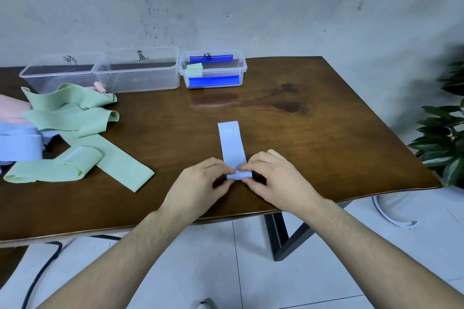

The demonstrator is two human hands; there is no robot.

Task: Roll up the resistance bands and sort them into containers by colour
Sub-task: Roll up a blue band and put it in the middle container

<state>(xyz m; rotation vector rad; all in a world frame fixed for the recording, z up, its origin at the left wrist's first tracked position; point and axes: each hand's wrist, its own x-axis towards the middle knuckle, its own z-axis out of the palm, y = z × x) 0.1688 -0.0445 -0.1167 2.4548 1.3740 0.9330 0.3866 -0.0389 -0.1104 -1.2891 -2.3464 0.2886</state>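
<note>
A pale blue resistance band (232,142) marked "20" lies flat on the wooden table (313,138), stretching away from me. Its near end is curled into a small roll (238,175). My left hand (200,183) pinches the roll's left end and my right hand (276,178) pinches its right end. At the back stand three clear labelled containers: the left one (57,74), the middle one (138,70), and the right one (213,69) with blue clips and a rolled green band (195,69) inside.
Loose green bands (75,133) sprawl on the table's left, over pink (12,108) and blue bands (20,145). A small pink roll (100,86) lies by the containers. A plant (447,133) stands at the right. A black cable (42,271) runs on the floor.
</note>
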